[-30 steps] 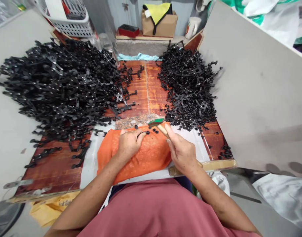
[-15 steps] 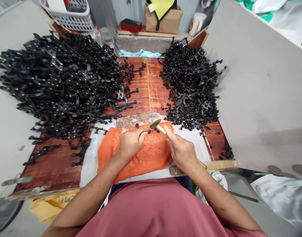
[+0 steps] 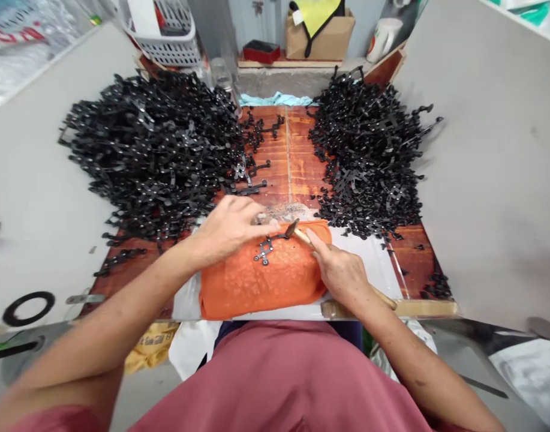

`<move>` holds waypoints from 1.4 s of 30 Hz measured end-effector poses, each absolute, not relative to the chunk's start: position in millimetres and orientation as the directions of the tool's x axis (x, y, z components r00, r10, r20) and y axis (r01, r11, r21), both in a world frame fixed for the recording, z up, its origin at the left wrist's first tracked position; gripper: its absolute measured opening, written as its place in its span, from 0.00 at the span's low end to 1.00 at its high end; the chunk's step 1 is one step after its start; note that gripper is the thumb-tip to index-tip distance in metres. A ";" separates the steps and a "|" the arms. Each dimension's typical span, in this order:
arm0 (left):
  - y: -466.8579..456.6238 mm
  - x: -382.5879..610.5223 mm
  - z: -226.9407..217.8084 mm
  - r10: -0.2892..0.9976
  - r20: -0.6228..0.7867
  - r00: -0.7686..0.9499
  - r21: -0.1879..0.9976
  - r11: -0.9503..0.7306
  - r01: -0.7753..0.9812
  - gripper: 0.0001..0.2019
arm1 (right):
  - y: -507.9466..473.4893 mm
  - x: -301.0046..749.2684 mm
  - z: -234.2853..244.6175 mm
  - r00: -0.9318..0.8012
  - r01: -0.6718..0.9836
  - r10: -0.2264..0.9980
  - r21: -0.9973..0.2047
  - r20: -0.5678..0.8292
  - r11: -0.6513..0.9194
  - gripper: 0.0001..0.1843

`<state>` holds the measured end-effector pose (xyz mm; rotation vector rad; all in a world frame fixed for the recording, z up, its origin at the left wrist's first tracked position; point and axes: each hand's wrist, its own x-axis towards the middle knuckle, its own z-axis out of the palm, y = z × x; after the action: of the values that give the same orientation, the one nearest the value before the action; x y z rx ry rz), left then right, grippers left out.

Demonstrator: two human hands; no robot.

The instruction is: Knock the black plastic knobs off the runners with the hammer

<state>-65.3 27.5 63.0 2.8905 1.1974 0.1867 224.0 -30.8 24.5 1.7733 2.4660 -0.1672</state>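
Note:
My right hand (image 3: 342,271) is closed round the wooden handle of a small hammer (image 3: 301,234), whose metal head rests at the far edge of the orange cloth (image 3: 261,282). My left hand (image 3: 227,227) hovers over the cloth's far left corner, fingers curled; I cannot tell whether it holds anything. A black frame-shaped part (image 3: 266,247) lies on the cloth between my two hands. A stone slab (image 3: 292,211) shows just beyond the cloth.
A large heap of black parts (image 3: 158,150) fills the left of the brown board (image 3: 301,162). A smaller heap of black parts (image 3: 369,156) lies on the right. Grey panels (image 3: 490,168) wall both sides. A basket (image 3: 167,36), box (image 3: 322,33) and mug (image 3: 382,39) stand behind.
My left hand has lifted off the cloth and moved forward and right. A black frame part now lies bare on the cloth. The camera view has shifted left.

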 end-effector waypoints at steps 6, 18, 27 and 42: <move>48.2 -54.3 65.3 0.315 -0.030 0.949 0.114 -0.942 0.316 0.12 | -32.1 221.3 19.6 -0.333 0.942 0.940 -0.072 -0.074 0.328 0.32; 20.4 -52.8 19.9 0.949 0.068 0.307 0.549 -0.292 0.783 0.20 | -74.2 274.9 13.2 -0.120 0.755 0.992 -0.651 -0.025 0.075 0.28; 28.1 -16.3 12.4 0.963 -0.134 0.232 0.568 -0.117 0.815 0.22 | -97.8 268.1 -13.7 -0.145 0.730 0.981 -0.683 -0.131 0.017 0.28; 42.0 -6.1 4.9 0.970 -0.040 0.241 0.557 -0.178 0.811 0.14 | -95.2 264.3 -14.1 -0.157 0.812 0.979 -0.580 -0.126 0.056 0.27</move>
<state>-6.1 42.0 4.9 2.0505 1.6236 0.4500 264.3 -95.2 -14.1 2.2018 2.4787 -0.9512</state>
